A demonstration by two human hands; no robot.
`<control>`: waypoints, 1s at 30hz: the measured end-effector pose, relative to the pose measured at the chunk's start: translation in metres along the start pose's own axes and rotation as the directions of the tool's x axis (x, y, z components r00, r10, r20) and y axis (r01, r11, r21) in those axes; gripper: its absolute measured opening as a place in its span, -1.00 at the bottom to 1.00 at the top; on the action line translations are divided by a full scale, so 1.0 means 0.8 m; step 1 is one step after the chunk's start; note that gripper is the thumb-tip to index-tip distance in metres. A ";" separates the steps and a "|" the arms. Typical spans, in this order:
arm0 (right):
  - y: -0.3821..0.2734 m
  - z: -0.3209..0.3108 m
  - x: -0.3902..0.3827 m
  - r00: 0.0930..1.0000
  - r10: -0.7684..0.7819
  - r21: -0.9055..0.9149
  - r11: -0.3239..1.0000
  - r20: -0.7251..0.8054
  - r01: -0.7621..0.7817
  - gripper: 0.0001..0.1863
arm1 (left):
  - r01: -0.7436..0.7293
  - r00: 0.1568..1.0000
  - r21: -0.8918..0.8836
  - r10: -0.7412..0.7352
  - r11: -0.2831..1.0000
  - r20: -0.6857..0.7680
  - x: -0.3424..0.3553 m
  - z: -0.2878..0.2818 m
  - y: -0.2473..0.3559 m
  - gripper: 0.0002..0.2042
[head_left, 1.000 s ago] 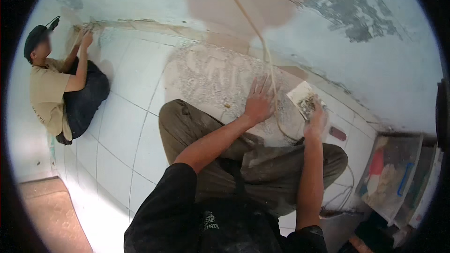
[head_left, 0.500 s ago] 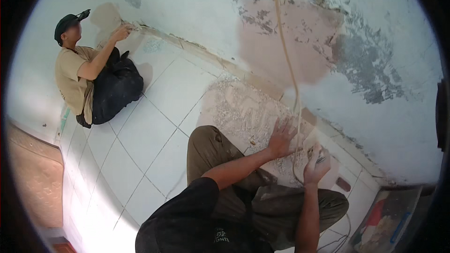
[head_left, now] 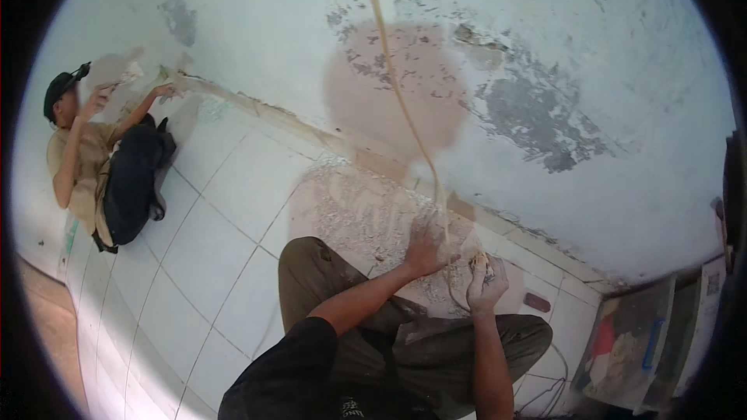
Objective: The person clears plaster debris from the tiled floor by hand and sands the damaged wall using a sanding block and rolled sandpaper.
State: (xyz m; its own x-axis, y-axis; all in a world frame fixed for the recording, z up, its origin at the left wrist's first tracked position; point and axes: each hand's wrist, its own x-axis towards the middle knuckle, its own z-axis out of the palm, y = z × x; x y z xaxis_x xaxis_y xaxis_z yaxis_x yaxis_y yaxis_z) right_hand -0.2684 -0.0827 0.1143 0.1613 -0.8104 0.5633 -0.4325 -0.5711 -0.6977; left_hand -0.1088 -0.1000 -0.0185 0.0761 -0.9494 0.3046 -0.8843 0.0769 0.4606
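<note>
My left hand lies spread, palm down, on pale crumbled plaster strewn over the tiled floor beside the wall. To its right, my right hand is closed around a small object with a whitish, dusty look; the fingers cover most of it and I cannot make out its kind. Between the two hands runs a tan cord, which comes down from the top of the view. Just right of my right hand, a flat reddish-brown block rests on the tiles. My legs are folded on the floor below both hands.
The wall ahead has peeling, grey-patched paint. A co-worker sits at the far left by the wall corner, holding a tool. At the lower right stands a clear plastic bin with things inside; a thin cable lies near it.
The view has swung, so the scene sits further left and lower. The co-worker's hands are now apart, one raised and one near the wall. My left hand stays on the plaster; my right remains closed.
</note>
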 end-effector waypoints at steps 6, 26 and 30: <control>-0.004 0.000 0.004 0.991 0.052 0.054 0.997 -0.120 -0.046 -0.82 | -0.088 0.991 0.065 0.081 0.994 0.111 -0.009 0.011 -0.009 -0.17; -0.001 -0.005 0.010 0.983 0.171 0.060 0.984 -0.070 -0.167 -0.79 | -0.026 0.997 0.065 0.022 0.998 0.069 -0.009 0.010 0.002 -0.24; -0.002 -0.007 0.012 0.975 0.201 0.088 0.977 -0.097 -0.193 -0.78 | -0.017 1.000 0.054 0.017 0.998 -0.014 0.000 0.003 -0.005 -0.26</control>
State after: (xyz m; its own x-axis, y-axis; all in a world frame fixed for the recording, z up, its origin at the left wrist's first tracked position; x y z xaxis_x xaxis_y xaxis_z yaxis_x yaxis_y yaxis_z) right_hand -0.2711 -0.0890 0.1234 -0.0157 -0.8922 0.4515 -0.3757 -0.4132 -0.8295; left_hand -0.1065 -0.1010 -0.0225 0.0669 -0.9438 0.3238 -0.9091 0.0761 0.4096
